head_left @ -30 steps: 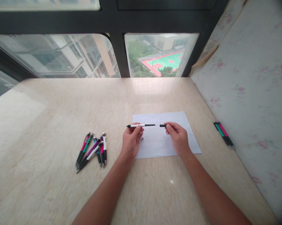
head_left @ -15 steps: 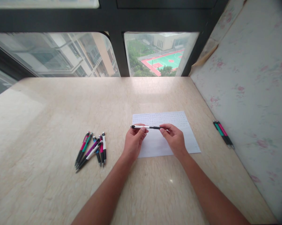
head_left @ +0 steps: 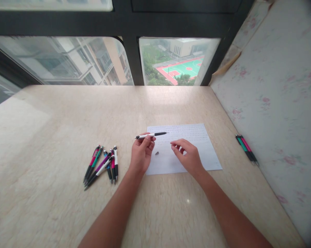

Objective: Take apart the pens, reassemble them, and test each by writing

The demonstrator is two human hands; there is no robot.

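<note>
My left hand (head_left: 141, 153) is closed around a white ballpoint pen (head_left: 151, 135) with a black grip, held level above the sheet's left side. From the pen's right end sticks a thin bare refill tip. My right hand (head_left: 188, 153) hovers over the paper, apart from the pen; its thumb and index finger curve toward each other with a small gap and nothing visible between them. Below the pen, a small grey pen tip (head_left: 157, 153) lies on the white paper (head_left: 207, 158), whose upper part bears rows of handwriting.
Several click pens (head_left: 101, 168) in pink, green, purple, blue and white lie heaped on the left of the marble-look surface (head_left: 54, 213). Two pens (head_left: 247, 150), green and pink, lie along the floral wall (head_left: 279, 120) at right. A dark-framed window (head_left: 134, 62) borders the far edge.
My left hand has moved slightly left with the pen. My right hand has come off the pen's front end, the refill tip is exposed, and the grey pen tip now shows on the paper.
</note>
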